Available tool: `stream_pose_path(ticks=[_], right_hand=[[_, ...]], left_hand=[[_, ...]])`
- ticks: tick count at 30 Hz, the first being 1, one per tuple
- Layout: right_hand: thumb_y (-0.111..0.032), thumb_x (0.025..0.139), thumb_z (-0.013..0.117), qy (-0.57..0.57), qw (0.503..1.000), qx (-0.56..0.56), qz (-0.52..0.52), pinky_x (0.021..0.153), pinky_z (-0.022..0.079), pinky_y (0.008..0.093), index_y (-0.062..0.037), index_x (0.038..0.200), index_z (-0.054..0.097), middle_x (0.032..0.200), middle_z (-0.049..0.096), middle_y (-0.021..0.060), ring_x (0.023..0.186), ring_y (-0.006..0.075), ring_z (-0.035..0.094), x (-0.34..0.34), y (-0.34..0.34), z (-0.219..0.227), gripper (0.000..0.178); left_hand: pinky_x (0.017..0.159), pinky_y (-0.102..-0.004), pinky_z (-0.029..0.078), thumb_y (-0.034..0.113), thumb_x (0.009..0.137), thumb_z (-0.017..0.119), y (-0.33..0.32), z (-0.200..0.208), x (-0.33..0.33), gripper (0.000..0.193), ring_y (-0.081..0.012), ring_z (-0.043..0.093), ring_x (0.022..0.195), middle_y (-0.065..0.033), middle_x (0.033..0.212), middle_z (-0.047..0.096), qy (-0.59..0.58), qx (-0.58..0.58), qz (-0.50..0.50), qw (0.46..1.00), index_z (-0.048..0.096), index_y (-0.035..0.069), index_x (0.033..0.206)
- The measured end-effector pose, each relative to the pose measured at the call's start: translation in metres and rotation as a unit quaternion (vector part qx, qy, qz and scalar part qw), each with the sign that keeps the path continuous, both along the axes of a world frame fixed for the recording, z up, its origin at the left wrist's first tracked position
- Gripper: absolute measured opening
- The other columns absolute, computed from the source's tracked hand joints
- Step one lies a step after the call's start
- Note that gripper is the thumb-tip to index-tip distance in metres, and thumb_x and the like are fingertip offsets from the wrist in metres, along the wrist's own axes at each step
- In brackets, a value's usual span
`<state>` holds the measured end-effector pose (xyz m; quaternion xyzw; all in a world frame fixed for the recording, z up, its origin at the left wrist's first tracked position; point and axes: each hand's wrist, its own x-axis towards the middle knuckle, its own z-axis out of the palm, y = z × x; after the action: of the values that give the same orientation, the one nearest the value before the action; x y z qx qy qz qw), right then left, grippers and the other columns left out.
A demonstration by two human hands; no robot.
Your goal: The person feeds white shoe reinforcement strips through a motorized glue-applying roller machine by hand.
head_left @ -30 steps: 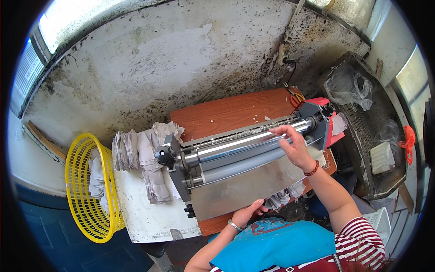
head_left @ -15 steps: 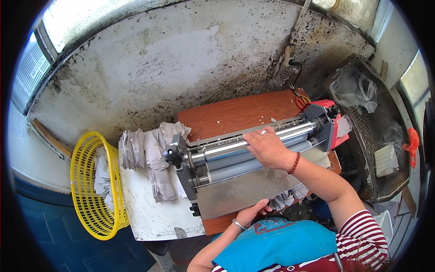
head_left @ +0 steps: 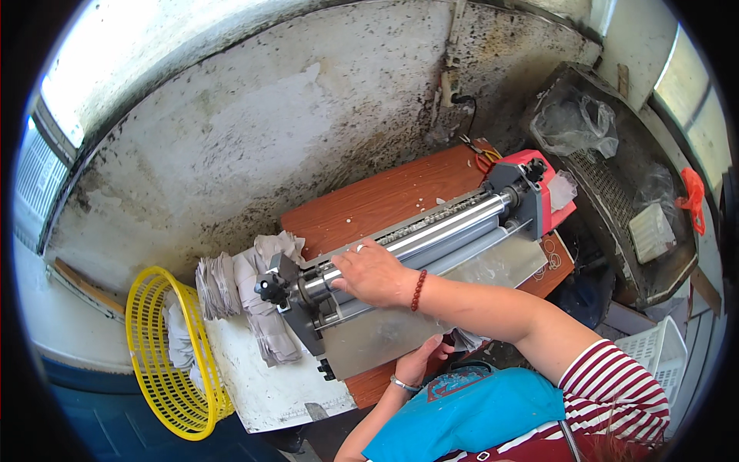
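Note:
A roller machine (head_left: 419,235) with shiny metal and grey rollers stands across the brown board, its sloping metal plate (head_left: 377,343) facing me. My right hand (head_left: 373,273) lies on the rollers near their left end, fingers stretched out and a ring on one. Close to the plate's front edge is my left hand (head_left: 418,363), its fingers curled and partly hidden; whatever they may hold is out of sight. Just beyond its fingertips a pale paper bundle (head_left: 466,339) shows, mostly covered by my right forearm.
Bundles of pale paper (head_left: 262,308) lie left of the machine on a white board (head_left: 246,393). A yellow basket (head_left: 138,362) holding white paper stands farther left. Pliers (head_left: 483,158) lie behind the machine. At right are a dark trough (head_left: 616,208) with plastic bags and a white crate (head_left: 658,354).
My right hand has slid leftward along the rollers, from their middle to near the left end. My left hand stays by the plate's front edge. The whole view has shifted and tilted slightly.

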<state>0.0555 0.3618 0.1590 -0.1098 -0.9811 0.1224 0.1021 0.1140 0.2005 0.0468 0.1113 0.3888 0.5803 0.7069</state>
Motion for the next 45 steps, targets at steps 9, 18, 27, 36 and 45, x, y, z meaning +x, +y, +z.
stream_pose_path(ticks=[9, 18, 27, 36, 45], right_hand=[[-0.036, 0.091, 0.05, -0.009, 0.999, -0.015, -0.03, 0.088, 0.04, 0.0409, -0.001, 0.1, 0.06, 0.089, 0.065, 0.0158, 0.087, 0.0313, 0.061, 0.022, 0.021, -0.003, 0.037], [-0.033, 0.093, 0.045, 0.027, 0.997, 0.015, -0.074, 0.086, 0.042, 0.0422, -0.0041, 0.087, 0.063, 0.088, 0.065, 0.0158, 0.092, 0.0311, 0.06, 0.085, 0.076, -0.009, 0.034], [-0.032, 0.093, 0.044, -0.008, 0.995, 0.009, -0.104, 0.086, 0.041, 0.0444, -0.0075, 0.089, 0.063, 0.091, 0.063, 0.0135, 0.093, 0.0321, 0.059, 0.139, 0.124, -0.008, 0.031], [-0.036, 0.094, 0.044, -0.001, 0.986, 0.083, -0.144, 0.094, 0.036, 0.0442, -0.0092, 0.11, 0.061, 0.11, 0.062, 0.011, 0.114, 0.0301, 0.052, 0.176, 0.141, -0.006, 0.036], [-0.041, 0.095, 0.04, -0.087, 0.966, 0.103, -0.219, 0.107, 0.019, 0.0575, -0.0063, 0.121, 0.055, 0.137, 0.046, 0.0124, 0.128, 0.0319, 0.04, 0.195, 0.144, 0.007, 0.046]], left_hand=[[0.069, -0.029, 0.054, 0.019, 0.091, 0.057, 0.012, 0.008, -0.007, 0.03, -0.0238, 0.066, 0.09, -0.015, 0.107, 0.064, 0.001, 0.03, 0.044, 0.999, 0.058, -0.002, 0.113], [0.071, -0.0311, 0.058, 0.01, 0.09, 0.057, 0.021, 0.018, -0.006, 0.03, -0.0326, 0.062, 0.103, -0.0136, 0.111, 0.062, -0.038, 0.046, 0.112, 0.992, 0.053, -0.002, 0.117], [0.073, -0.0332, 0.059, 0.01, 0.089, 0.057, 0.022, 0.02, -0.004, 0.034, -0.0349, 0.061, 0.105, -0.016, 0.114, 0.06, -0.06, 0.032, 0.124, 0.99, 0.05, -0.004, 0.12], [0.075, -0.0345, 0.058, 0.009, 0.089, 0.057, 0.023, 0.02, -0.002, 0.027, -0.0348, 0.061, 0.105, -0.0143, 0.111, 0.062, -0.075, 0.033, 0.136, 0.987, 0.055, -0.001, 0.114], [0.075, -0.0346, 0.058, 0.007, 0.09, 0.056, 0.028, 0.008, -0.004, 0.017, -0.0349, 0.061, 0.106, -0.0125, 0.107, 0.064, -0.106, 0.05, 0.155, 0.981, 0.06, -0.002, 0.104]])
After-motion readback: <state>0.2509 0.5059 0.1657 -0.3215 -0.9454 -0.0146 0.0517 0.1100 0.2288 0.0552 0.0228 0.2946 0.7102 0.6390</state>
